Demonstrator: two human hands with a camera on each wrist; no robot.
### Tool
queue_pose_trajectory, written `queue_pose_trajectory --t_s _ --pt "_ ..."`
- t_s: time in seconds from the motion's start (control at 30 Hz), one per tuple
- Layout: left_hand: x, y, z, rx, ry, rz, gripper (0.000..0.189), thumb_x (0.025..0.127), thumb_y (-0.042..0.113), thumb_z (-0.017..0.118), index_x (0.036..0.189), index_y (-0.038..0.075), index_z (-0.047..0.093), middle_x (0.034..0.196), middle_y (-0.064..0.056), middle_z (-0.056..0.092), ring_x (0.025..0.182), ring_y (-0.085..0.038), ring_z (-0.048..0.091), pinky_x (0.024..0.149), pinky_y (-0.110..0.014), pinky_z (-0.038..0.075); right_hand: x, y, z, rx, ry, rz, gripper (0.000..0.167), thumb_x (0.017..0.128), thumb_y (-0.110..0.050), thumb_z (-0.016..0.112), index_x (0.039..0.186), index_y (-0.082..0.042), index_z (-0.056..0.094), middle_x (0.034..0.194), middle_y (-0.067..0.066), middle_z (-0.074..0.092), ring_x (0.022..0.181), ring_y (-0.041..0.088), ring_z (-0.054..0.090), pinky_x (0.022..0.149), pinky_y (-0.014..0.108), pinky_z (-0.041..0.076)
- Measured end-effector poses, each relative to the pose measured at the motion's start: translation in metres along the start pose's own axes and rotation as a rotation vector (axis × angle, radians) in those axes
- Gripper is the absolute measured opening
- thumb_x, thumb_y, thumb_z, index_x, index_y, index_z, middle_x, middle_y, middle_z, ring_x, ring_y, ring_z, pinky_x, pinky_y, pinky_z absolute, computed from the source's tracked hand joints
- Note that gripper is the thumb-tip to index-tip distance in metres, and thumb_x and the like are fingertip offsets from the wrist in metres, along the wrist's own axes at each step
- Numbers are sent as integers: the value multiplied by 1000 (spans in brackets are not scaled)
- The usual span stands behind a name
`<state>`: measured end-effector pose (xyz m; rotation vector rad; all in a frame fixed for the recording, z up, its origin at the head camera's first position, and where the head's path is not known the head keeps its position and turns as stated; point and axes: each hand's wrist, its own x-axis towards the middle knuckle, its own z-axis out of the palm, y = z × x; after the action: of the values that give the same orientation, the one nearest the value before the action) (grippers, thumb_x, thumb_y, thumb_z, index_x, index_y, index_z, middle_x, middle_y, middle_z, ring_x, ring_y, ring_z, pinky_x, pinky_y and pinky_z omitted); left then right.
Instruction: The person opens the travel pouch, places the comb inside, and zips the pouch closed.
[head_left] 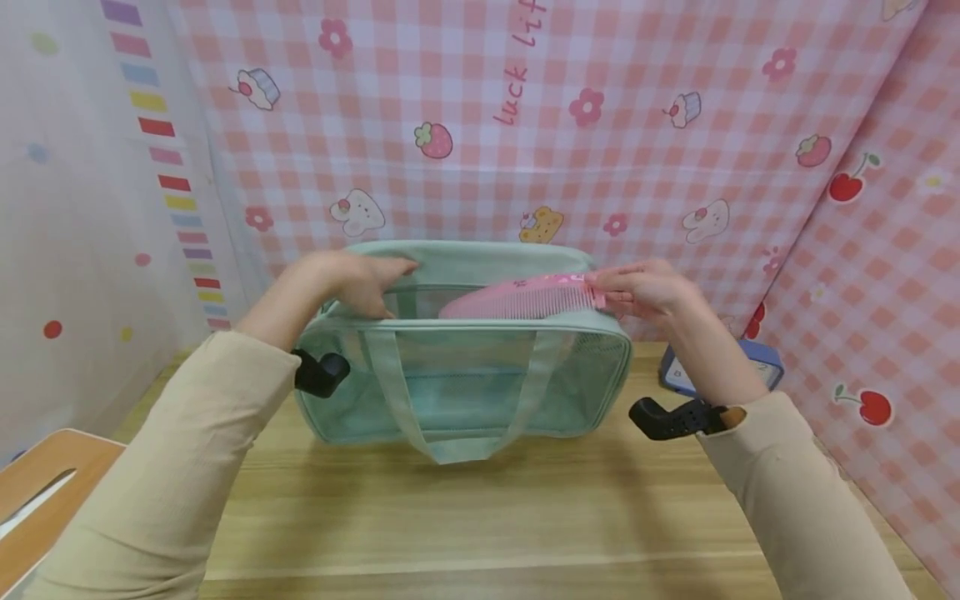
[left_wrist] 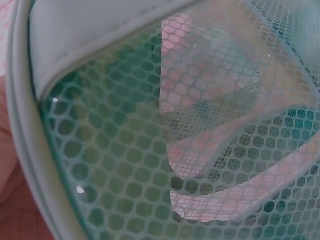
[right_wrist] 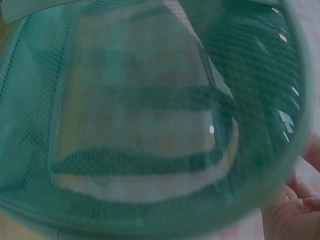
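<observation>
A mint-green bag (head_left: pixel 465 400) with see-through panels and two-sided straps stands upright on the table, its top unzipped. At the left end of its opening my left hand (head_left: pixel 358 283) rests with thumb at the front rim and a finger reaching toward the back rim. My right hand (head_left: pixel 641 287) pinches the right end of a pink comb (head_left: pixel 517 300), teeth pointing down, held along the opening. The front rim hides the comb's lower edge. In the right wrist view, the bag's clear end panel (right_wrist: pixel 150 125) covers most of the frame, with my right hand's fingers (right_wrist: pixel 295 215) beside it.
A blue clock (head_left: pixel 678 375) sits right of the bag, partly behind my right forearm. An orange-brown board with a slot (head_left: pixel 67 454) lies at the left. Patterned cloth walls (head_left: pixel 465 192) rise behind and beside the wooden table (head_left: pixel 480 533).
</observation>
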<state>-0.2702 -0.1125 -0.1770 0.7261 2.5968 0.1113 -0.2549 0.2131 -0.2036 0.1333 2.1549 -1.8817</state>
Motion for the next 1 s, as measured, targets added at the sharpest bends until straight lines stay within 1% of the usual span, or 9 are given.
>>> queue_pose_trajectory --t_s 0.03,0.13,0.2,0.3,0.57,0.67,0.73,0.8,1.0 --pt "0 0 0 3 -3 -1 73 92 11 50 145 -4 2 152 -22 3 141 -36 6 115 -48 12 2 -1 5 -24 8 6 9 87 -11 61 93 -7 67 72 -5 66 67 4 63 68 14 53" --pt "1 0 1 10 -9 0 73 92 11 50 145 -4 2 152 -22 2 141 -36 6 115 -48 12 8 -2 14 -121 16 3 35 89 -11 59 121 2 53 74 -7 63 70 2 62 72 13 52" --pt "2 1 1 7 -13 1 73 92 11 50 145 -4 2 152 -22 2 141 -36 5 115 -48 12 10 -3 19 -190 10 -1 45 89 -11 58 128 8 44 75 -9 62 72 1 61 74 14 52" --pt "2 0 1 2 -17 -2 73 92 11 50 145 -4 1 152 -22 2 141 -36 6 115 -48 11 15 -4 28 -276 -6 4 44 89 -11 58 128 6 45 78 -9 61 73 1 60 74 13 51" --pt "1 -1 1 -9 -19 -21 74 92 12 51 145 -2 1 153 -21 1 141 -36 5 115 -48 11 34 -8 60 -271 -19 15 36 87 -2 58 121 9 52 73 1 64 58 6 62 61 16 54" --pt "2 -2 1 -11 -23 -18 74 92 12 50 145 -2 0 153 -20 1 141 -35 5 115 -48 12 35 -7 64 -345 -38 -15 35 89 -2 56 121 10 52 90 13 68 60 4 63 66 17 55" --pt "2 -2 1 -13 -23 -13 74 93 12 50 145 -2 0 153 -20 1 141 -36 5 115 -48 12 35 -7 64 -366 -41 -29 34 89 0 54 121 11 51 105 22 65 63 4 63 71 19 55" --pt "2 -2 1 -11 -19 -9 74 93 12 50 145 -1 0 153 -21 1 141 -36 6 115 -48 12 33 -7 63 -373 -41 -38 34 90 0 53 122 12 50 118 26 58 66 4 64 75 20 55" --pt "-1 -2 0 -10 -15 -17 73 93 13 49 145 -1 1 153 -21 3 141 -35 7 115 -48 12 28 -5 56 -265 -40 -35 36 92 -2 51 126 9 48 124 24 54 73 4 65 82 23 53"
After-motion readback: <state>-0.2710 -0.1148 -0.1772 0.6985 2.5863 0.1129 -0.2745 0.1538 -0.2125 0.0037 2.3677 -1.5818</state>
